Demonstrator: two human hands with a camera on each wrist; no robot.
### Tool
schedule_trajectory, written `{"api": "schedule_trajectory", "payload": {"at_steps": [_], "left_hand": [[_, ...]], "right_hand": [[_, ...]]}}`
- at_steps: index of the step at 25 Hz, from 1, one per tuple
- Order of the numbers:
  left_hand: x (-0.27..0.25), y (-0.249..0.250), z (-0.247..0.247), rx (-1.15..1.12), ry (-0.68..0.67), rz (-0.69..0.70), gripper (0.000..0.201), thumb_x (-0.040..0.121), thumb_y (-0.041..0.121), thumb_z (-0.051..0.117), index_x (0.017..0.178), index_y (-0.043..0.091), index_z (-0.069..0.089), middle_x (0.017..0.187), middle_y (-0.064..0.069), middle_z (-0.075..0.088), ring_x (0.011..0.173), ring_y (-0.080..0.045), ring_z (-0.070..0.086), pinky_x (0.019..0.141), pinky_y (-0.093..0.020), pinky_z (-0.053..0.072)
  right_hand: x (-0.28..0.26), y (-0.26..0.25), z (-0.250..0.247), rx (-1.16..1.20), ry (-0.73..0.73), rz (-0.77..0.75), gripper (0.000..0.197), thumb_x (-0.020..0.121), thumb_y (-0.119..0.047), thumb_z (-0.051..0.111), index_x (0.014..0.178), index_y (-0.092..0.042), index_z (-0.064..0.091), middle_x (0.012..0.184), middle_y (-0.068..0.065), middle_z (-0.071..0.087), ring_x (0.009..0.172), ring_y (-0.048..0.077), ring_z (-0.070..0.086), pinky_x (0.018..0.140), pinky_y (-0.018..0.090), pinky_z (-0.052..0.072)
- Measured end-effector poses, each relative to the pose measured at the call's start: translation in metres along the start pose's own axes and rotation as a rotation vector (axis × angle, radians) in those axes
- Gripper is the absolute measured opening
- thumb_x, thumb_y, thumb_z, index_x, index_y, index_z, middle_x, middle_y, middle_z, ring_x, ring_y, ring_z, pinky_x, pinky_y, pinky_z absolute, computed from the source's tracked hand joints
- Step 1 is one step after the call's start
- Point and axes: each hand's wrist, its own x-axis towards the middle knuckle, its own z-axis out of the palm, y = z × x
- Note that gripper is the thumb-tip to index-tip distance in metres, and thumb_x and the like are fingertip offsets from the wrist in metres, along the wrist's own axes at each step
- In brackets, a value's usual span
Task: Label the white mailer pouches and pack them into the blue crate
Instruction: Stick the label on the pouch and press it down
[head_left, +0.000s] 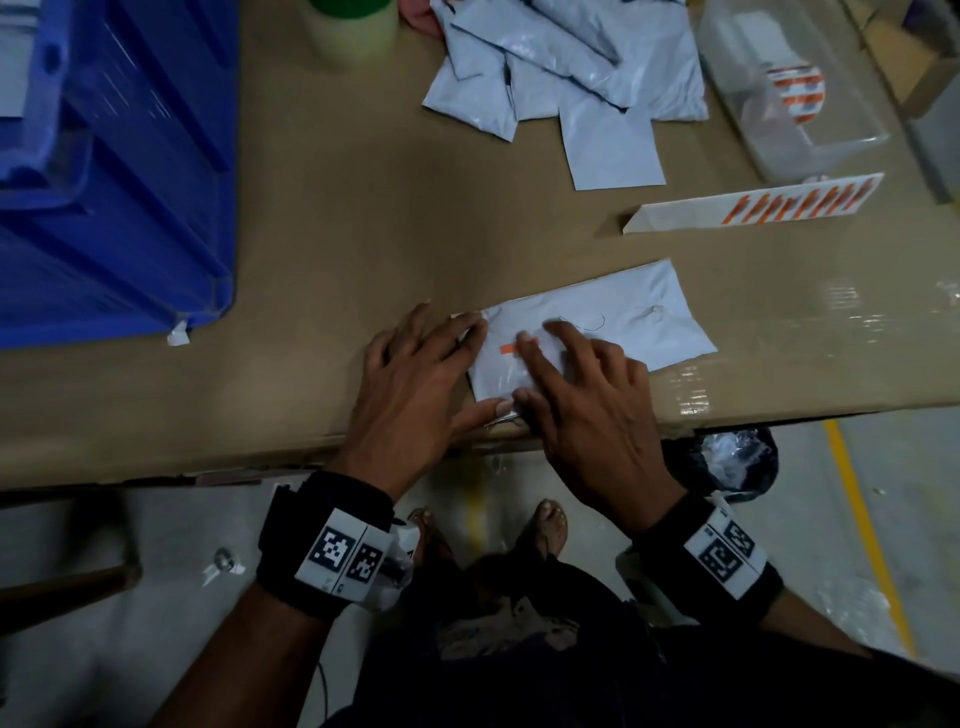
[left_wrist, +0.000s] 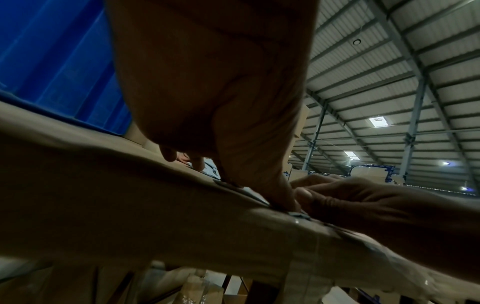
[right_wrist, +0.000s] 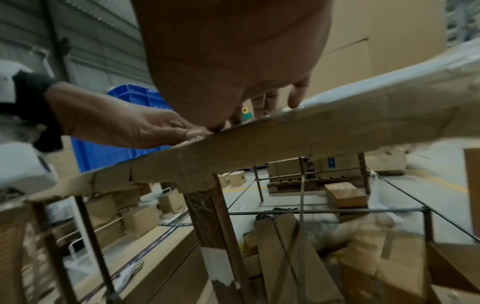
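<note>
A white mailer pouch (head_left: 618, 317) lies flat near the front edge of the cardboard-covered table (head_left: 337, 223). An orange label (head_left: 506, 349) sits on its left half. My left hand (head_left: 421, 374) rests with spread fingers on the pouch's left edge, thumb at its near corner. My right hand (head_left: 576, 384) presses straight fingers on the pouch beside the label. The blue crate (head_left: 109, 171) stands at the far left of the table. In the wrist views my left hand (left_wrist: 233, 144) and right hand (right_wrist: 233, 86) meet at the table edge.
A heap of white mailer pouches (head_left: 566, 78) lies at the back. A label strip with orange stickers (head_left: 753, 203) lies right of centre, before a clear plastic container (head_left: 789, 88). A pale green-capped bottle (head_left: 350, 31) stands at the back. Cardboard boxes (right_wrist: 345, 195) fill the floor below.
</note>
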Motion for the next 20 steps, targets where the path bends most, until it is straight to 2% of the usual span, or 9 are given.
{"api": "schedule_trajectory", "payload": {"at_steps": [3,7,11,13,16,18,20], "left_hand": [[0.000,-0.001,0.002,-0.009,-0.019,0.003,0.092,0.082,0.083,0.024,0.157,0.030,0.033,0.164,0.010,0.029,0.154,-0.023,0.014,0.114,-0.046,0.018],[0.001,-0.003,0.001,-0.004,-0.025,0.006,0.094,0.081,0.085,0.022,0.158,0.031,0.032,0.164,0.012,0.028,0.155,-0.023,0.012,0.115,-0.048,0.020],[-0.002,-0.002,-0.001,-0.027,-0.036,-0.004,0.094,0.080,0.083,0.022,0.158,0.031,0.031,0.165,0.012,0.026,0.155,-0.023,0.011,0.116,-0.048,0.018],[-0.001,-0.001,-0.005,-0.055,-0.036,0.007,0.094,0.080,0.082,0.024,0.158,0.029,0.031,0.165,0.010,0.029,0.155,-0.023,0.011,0.116,-0.047,0.016],[0.016,0.013,-0.010,-0.027,-0.002,0.075,0.086,0.088,0.073,0.020,0.155,0.022,0.037,0.160,0.003,0.039,0.153,-0.025,0.020,0.115,-0.046,0.020],[0.027,0.020,-0.008,0.012,-0.016,0.090,0.081,0.093,0.069,0.019,0.155,0.021,0.035,0.160,0.003,0.039,0.153,-0.023,0.020,0.115,-0.045,0.022],[0.028,0.018,-0.001,0.008,-0.051,0.067,0.078,0.096,0.069,0.024,0.159,0.024,0.025,0.165,0.006,0.029,0.154,-0.022,0.013,0.118,-0.043,0.014]], "right_hand": [[-0.005,0.005,-0.001,0.047,0.032,0.088,0.053,0.110,-0.051,0.028,0.155,-0.026,0.040,0.161,0.003,0.035,0.129,0.027,0.041,0.092,0.042,0.038],[-0.004,0.007,-0.002,0.052,0.018,-0.013,0.052,0.110,-0.051,0.025,0.153,-0.029,0.044,0.162,0.003,0.035,0.129,0.027,0.042,0.091,0.041,0.037],[-0.006,0.020,-0.003,0.152,0.142,0.157,0.047,0.110,-0.043,0.033,0.143,-0.020,0.056,0.154,0.005,0.048,0.131,0.027,0.044,0.095,0.044,0.043],[0.001,0.025,-0.004,0.169,0.169,0.081,0.045,0.110,-0.037,0.038,0.149,-0.019,0.051,0.155,0.006,0.047,0.138,0.027,0.043,0.103,0.045,0.041],[0.023,0.030,0.003,0.095,0.079,-0.093,0.050,0.111,-0.035,0.033,0.158,-0.018,0.037,0.164,0.006,0.036,0.152,0.027,0.029,0.117,0.046,0.029],[0.031,0.035,0.011,0.058,0.030,-0.094,0.055,0.111,-0.041,0.026,0.160,-0.016,0.034,0.167,0.006,0.032,0.156,0.025,0.024,0.122,0.048,0.025],[0.030,0.043,0.019,0.044,0.040,-0.069,0.062,0.110,-0.048,0.024,0.162,-0.013,0.029,0.168,0.007,0.028,0.157,0.025,0.021,0.125,0.046,0.019]]}}
